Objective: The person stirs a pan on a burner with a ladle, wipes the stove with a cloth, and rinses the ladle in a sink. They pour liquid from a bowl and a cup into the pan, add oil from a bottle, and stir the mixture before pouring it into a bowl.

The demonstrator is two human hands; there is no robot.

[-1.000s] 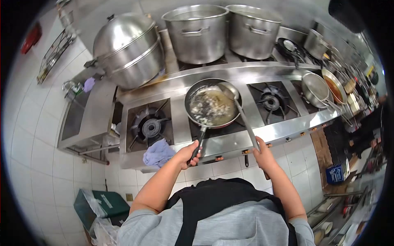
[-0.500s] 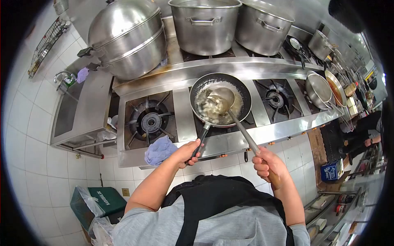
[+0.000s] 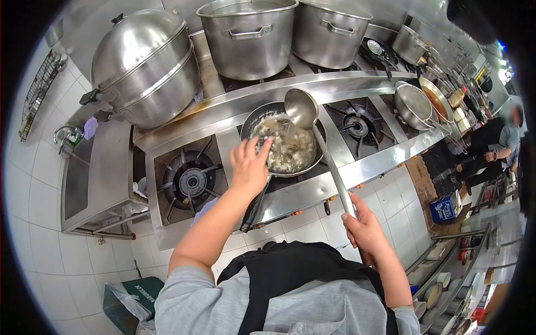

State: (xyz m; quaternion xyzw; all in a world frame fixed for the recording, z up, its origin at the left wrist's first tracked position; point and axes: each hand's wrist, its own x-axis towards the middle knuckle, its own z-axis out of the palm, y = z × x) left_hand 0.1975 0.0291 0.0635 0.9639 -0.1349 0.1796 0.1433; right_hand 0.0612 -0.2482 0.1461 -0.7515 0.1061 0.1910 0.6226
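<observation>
A black frying pan stands on a stove burner with bubbling, whitish liquid and small pieces in it. Over its left side reaches my left hand, fingers spread and nothing in them. The pan's black handle points toward me, free of any hand. My right hand is wrapped round the long handle of a metal ladle. The ladle's bowl is raised over the pan's far right rim. Behind my left forearm, a blue cloth is mostly hidden.
Burners flank the pan on the left and right. Behind stand a domed steamer and two tall stockpots. A steel bowl sits at the right. Another person is at the far right.
My left hand has let go of the pan's handle and moved up over the pan, fingers opening. The ladle has come up out of the liquid toward the far rim. The view has shifted.
</observation>
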